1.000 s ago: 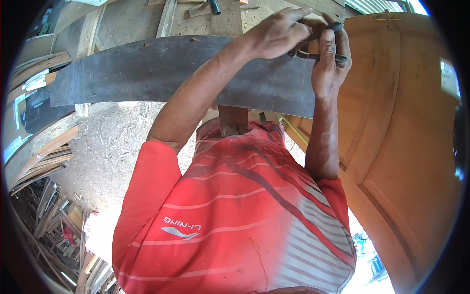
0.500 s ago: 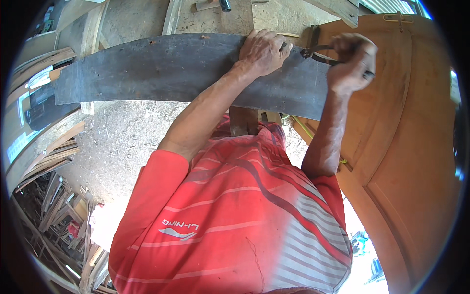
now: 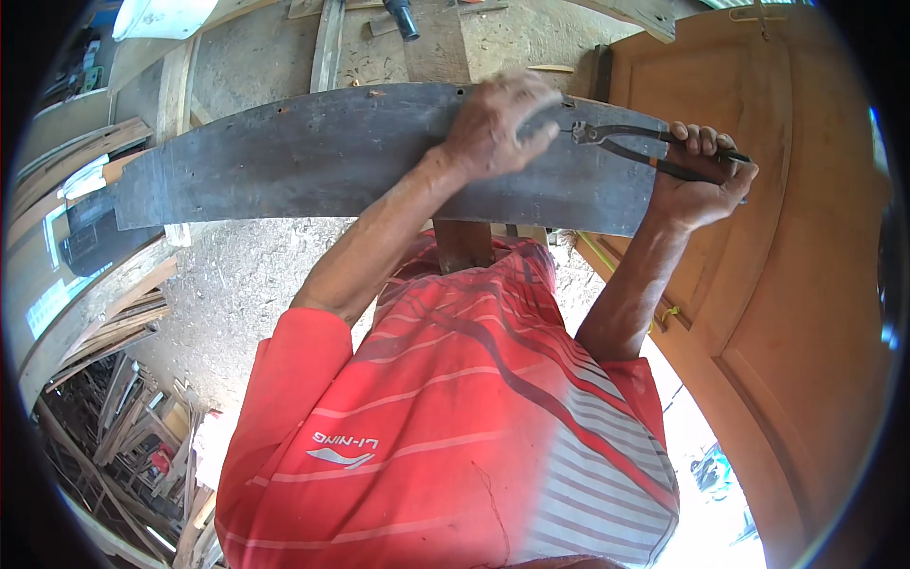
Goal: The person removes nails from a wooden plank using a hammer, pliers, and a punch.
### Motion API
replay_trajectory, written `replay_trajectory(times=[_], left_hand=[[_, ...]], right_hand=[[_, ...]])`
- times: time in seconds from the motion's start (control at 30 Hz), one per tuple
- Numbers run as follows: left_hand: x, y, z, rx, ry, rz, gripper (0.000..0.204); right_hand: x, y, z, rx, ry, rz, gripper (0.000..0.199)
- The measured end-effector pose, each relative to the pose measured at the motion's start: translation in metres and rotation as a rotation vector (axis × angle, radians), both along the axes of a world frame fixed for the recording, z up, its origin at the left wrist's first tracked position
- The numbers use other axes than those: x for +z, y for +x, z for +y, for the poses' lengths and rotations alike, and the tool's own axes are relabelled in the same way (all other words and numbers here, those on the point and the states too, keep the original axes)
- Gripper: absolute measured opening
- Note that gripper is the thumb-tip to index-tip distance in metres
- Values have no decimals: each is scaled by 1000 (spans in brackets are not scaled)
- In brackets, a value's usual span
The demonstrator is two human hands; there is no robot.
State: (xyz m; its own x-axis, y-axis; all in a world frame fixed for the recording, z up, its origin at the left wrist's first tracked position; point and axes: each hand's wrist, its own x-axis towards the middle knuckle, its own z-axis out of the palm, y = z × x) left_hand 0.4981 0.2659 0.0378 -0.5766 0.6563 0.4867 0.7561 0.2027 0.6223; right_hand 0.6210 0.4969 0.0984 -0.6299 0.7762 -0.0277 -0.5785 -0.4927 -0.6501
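Observation:
A long dark grey board (image 3: 313,161) with a curved far edge lies across in front of me. Over its right half, my left hand (image 3: 498,123) is blurred by motion, its thumb apart from its fingers and nothing visible in its grip. My right hand (image 3: 706,180) is wrapped round the handles of a pair of pincers (image 3: 585,134). The pincers' jaws point left above the board, a short way from my left thumb. Whether the jaws hold anything is too small to tell. A small rusty bit (image 3: 569,101) shows at the board's far edge, beyond the jaws.
To the right stands a large brown panelled wooden door (image 3: 739,247). A black cylindrical object (image 3: 402,19) lies beyond the board, near wooden beams (image 3: 327,47). A white container (image 3: 163,14) is at the far left. Wood scraps (image 3: 123,408) are piled at the lower left.
My left hand has loosened from the board's far edge and shifted slightly left. My right hand has moved right and lower, turning the pincers so that they show fully.

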Motion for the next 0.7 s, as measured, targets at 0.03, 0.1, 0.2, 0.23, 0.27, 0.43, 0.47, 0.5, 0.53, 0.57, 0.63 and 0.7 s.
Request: replay_trajectory(times=[0.03,0.1,0.2,0.23,0.27,0.43,0.47,0.5,0.53,0.57,0.63,0.7], left_hand=[[3,9,-3,-78,30,-31,28],[2,26,-7,-80,45,-30,23],[-1,35,-19,-53,48,-161,17],[-1,35,-25,-55,40,-168,15],[0,35,-30,-60,35,-177,13],[19,10,-81,82,89,-222,12],[27,-2,-96,196,101,-262,13],[36,-17,-110,307,70,-410,16],[40,-30,-127,430,38,-558,20],[34,-45,-141,441,46,-556,20],[21,-73,-163,726,-106,194,31],[12,-70,-178,661,-194,91,34]], right_hand=[[5,0,-5,18,5,9,58],[13,2,-12,63,31,9,60],[25,-1,-31,98,121,-61,66],[29,-2,-38,86,182,-129,69],[32,-2,-43,99,304,-218,74],[50,-18,-79,79,295,-367,78],[52,-23,-86,82,214,-338,79],[52,-25,-90,83,219,-335,79],[50,-28,-95,148,285,-344,80],[48,-31,-100,209,354,-353,81],[46,-43,-113,234,409,-347,79],[49,-55,-132,239,508,-373,78]])
